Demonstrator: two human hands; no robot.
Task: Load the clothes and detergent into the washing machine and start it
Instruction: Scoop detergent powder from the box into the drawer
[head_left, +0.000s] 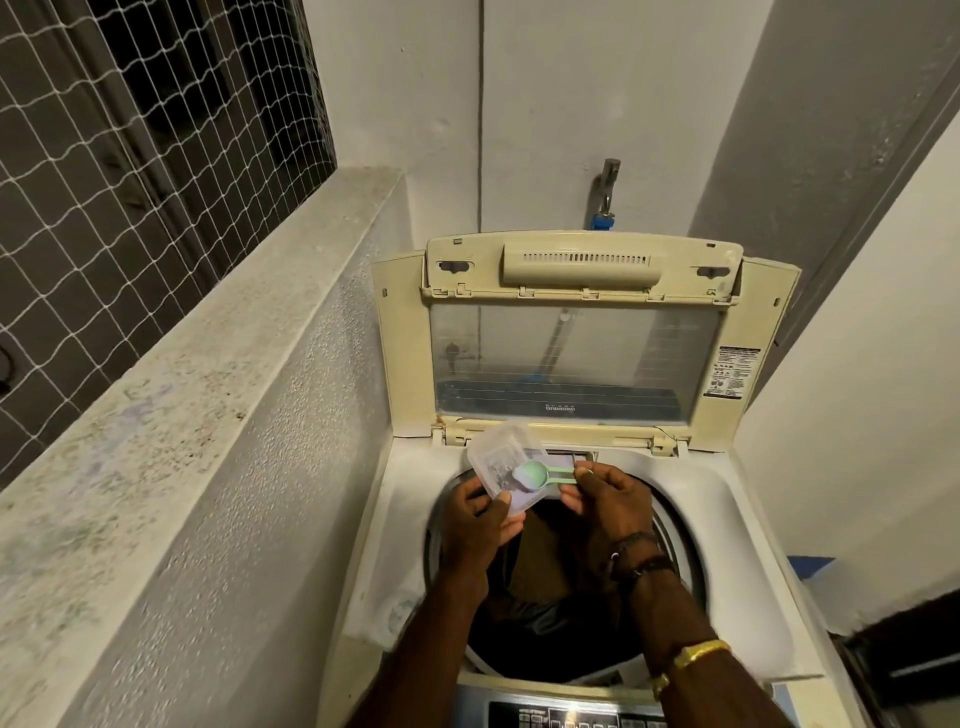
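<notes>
Detergent scoop (533, 474) lies level above the open drum (681, 540), bowl at the mouth of the clear box (498, 460) gripped by the left hand (475, 527), handle running rightward to the pinching right hand (610, 501).

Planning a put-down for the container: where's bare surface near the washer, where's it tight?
Free: the top deck right of the drum opening, by the right wall; the concrete ledge under the netted window. Crowded: above the drum opening, where the left hand holds the clear container and the right hand pinches the green scoop, with clothes below.
</notes>
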